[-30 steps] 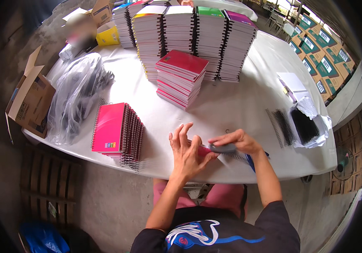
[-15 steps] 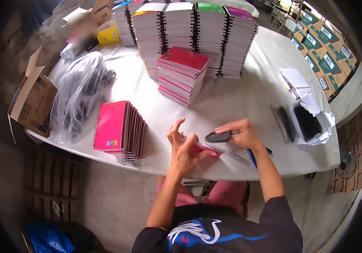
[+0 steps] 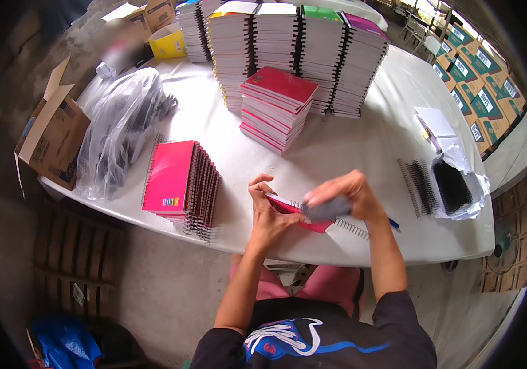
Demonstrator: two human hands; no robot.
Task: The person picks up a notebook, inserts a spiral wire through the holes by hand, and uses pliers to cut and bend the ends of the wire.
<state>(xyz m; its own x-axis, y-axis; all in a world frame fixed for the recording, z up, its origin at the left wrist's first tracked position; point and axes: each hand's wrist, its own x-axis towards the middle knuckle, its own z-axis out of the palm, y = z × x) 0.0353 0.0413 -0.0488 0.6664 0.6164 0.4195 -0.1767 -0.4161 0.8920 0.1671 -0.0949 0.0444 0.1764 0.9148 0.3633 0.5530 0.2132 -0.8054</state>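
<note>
— Your left hand (image 3: 268,216) pinched a red notebook (image 3: 311,226) near the white table (image 3: 361,141)'s front edge.
— And your right hand (image 3: 348,189) gripped a blurred grey tool (image 3: 330,210) over that notebook, a spiral coil (image 3: 353,230) sticking out rightward.
— Left of both hands, a coil-bound pile (image 3: 169,176) lay.

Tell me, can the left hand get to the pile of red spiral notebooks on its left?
Probably yes: only bare white tabletop shows between the left hand and the notebook pile. But that hand is holding another red notebook, so it would likely have to let go first.
</note>
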